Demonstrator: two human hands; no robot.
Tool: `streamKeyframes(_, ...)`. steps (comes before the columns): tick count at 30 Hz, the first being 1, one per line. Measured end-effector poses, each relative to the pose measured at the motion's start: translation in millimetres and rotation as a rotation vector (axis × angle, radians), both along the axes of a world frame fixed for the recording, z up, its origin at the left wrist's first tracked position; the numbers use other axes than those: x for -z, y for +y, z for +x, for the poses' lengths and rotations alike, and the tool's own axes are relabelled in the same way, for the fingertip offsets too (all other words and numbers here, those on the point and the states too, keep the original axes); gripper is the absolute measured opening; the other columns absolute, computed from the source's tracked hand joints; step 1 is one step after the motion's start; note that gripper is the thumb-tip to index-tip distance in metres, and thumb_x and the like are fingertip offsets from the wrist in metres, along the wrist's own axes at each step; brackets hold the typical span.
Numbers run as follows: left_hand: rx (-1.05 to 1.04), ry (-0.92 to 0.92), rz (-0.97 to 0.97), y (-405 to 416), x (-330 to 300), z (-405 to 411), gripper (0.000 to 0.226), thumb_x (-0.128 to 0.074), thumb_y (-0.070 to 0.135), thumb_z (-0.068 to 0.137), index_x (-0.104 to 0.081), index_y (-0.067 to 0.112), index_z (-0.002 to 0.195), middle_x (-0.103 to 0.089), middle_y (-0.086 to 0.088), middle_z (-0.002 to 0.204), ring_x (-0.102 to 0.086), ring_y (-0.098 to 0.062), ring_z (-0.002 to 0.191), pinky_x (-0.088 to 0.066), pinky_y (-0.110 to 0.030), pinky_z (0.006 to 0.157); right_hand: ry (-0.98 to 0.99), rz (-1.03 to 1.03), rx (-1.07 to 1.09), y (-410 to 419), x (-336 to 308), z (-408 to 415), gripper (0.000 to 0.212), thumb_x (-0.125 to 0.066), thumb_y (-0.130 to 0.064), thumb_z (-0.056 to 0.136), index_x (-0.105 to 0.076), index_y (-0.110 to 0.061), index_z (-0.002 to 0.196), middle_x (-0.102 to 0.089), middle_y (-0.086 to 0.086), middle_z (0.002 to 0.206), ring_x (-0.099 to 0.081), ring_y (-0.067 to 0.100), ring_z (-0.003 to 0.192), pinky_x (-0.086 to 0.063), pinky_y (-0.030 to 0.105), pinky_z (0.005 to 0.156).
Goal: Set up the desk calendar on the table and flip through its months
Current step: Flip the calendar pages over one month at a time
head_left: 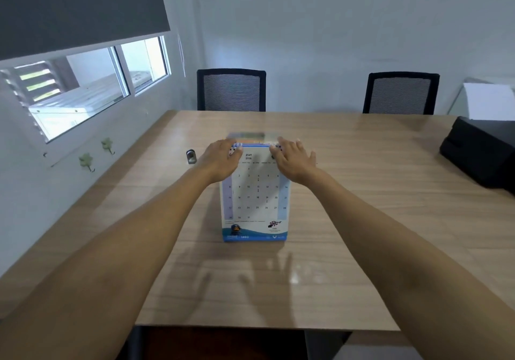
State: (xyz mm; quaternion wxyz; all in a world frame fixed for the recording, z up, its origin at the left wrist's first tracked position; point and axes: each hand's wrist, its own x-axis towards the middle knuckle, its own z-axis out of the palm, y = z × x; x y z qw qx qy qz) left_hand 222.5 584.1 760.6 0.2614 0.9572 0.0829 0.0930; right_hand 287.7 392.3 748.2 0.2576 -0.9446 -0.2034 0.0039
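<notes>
A desk calendar (255, 200) stands upright in the middle of the wooden table (362, 220), its month grid facing me, with a blue band along the bottom and a spiral binding on top. My left hand (221, 160) rests on the top left corner at the binding. Fingers spread, my right hand (292, 157) rests on the top right corner. A blurred page lies over the back, behind the binding. Whether either hand pinches a page is hidden by the fingers.
A small metal object (191, 156) sits on the table left of the calendar. A black printer (482, 153) with white paper occupies the right edge. Two black mesh chairs (231, 90) (401, 93) stand at the far side. A window wall runs along the left.
</notes>
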Motion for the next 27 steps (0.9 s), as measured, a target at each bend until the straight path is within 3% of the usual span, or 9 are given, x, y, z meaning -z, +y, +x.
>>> streamKeyframes(3,-0.005,-0.004,-0.099,-5,-1,2,0.062,-0.028,0.054,0.096,-0.034,0.018,0.146,-0.04,-0.008,0.15,-0.04,-0.028,0.135,-0.035,-0.047,0.11,-0.011,0.041,0.006,1,1,0,0.063,-0.017,-0.053,0.098,-0.014,-0.022,0.152,-0.015,-0.001,0.161,-0.001,0.023,0.15,-0.001,0.06,0.118)
streamKeyframes(5,-0.071,-0.033,-0.26,-6,3,3,0.072,-0.023,0.062,0.091,-0.028,0.017,0.148,-0.035,-0.008,0.153,-0.039,-0.027,0.137,-0.034,-0.049,0.111,0.008,0.189,0.039,2,6,2,0.062,-0.017,-0.052,0.098,-0.012,-0.02,0.152,-0.01,-0.001,0.162,-0.001,0.021,0.15,-0.003,0.056,0.12)
streamKeyframes(8,-0.295,-0.063,-0.569,-5,12,-4,0.099,-0.009,0.082,0.074,-0.031,0.014,0.144,-0.037,-0.013,0.151,-0.041,-0.033,0.135,-0.033,-0.055,0.109,0.247,0.619,0.175,5,13,0,0.062,-0.013,-0.059,0.095,-0.021,-0.026,0.146,-0.017,-0.005,0.155,-0.012,0.015,0.144,-0.003,0.051,0.123)
streamKeyframes(11,-0.329,0.0,-0.884,-18,13,-23,0.08,-0.002,0.067,0.091,-0.031,0.019,0.148,-0.035,-0.007,0.154,-0.03,-0.029,0.143,-0.021,-0.048,0.118,0.576,0.841,0.238,2,20,-10,0.076,-0.002,-0.065,0.092,-0.021,-0.024,0.152,-0.012,-0.003,0.162,-0.007,0.019,0.149,-0.002,0.047,0.122)
streamKeyframes(14,-0.319,0.091,-1.095,-19,22,-33,0.087,0.0,0.07,0.089,-0.029,0.015,0.15,-0.028,-0.006,0.158,-0.02,-0.023,0.148,-0.019,-0.043,0.12,0.676,0.945,0.215,-1,24,-20,0.08,0.002,-0.062,0.093,-0.044,-0.018,0.142,-0.031,0.006,0.156,-0.019,0.024,0.147,-0.008,0.042,0.121)
streamKeyframes(16,-0.34,0.135,-1.145,-18,23,-37,0.097,-0.001,0.08,0.08,-0.028,0.019,0.151,-0.025,-0.004,0.159,-0.018,-0.02,0.149,-0.02,-0.043,0.12,0.698,0.958,0.24,0,29,-22,0.087,0.002,-0.068,0.089,-0.048,-0.018,0.14,-0.035,0.008,0.155,-0.023,0.025,0.146,-0.01,0.041,0.121)
streamKeyframes(21,-0.286,0.125,-1.119,-30,10,-49,0.087,0.002,0.073,0.086,-0.025,0.022,0.151,-0.019,-0.004,0.161,-0.013,-0.022,0.15,-0.014,-0.045,0.121,0.689,0.908,0.253,-3,29,-25,0.098,0.0,-0.077,0.079,-0.051,-0.018,0.138,-0.038,0.008,0.153,-0.026,0.025,0.145,-0.01,0.044,0.123)
streamKeyframes(24,-0.261,0.132,-1.092,-37,-1,-61,0.083,0.002,0.064,0.092,-0.03,0.013,0.149,-0.028,-0.008,0.158,-0.02,-0.025,0.148,-0.013,-0.043,0.122,0.689,0.894,0.262,-6,19,-35,0.095,-0.002,-0.078,0.08,-0.038,-0.019,0.146,-0.028,0.005,0.158,-0.018,0.024,0.148,-0.006,0.045,0.124)
streamKeyframes(27,-0.246,0.148,-0.923,-39,-9,-72,0.082,0.002,0.06,0.094,-0.039,0.011,0.145,-0.039,-0.007,0.152,-0.029,-0.028,0.144,-0.015,-0.046,0.121,0.673,0.806,0.279,-10,8,-44,0.089,-0.002,-0.075,0.084,-0.034,-0.022,0.148,-0.027,0.003,0.158,-0.019,0.025,0.148,-0.004,0.049,0.122)
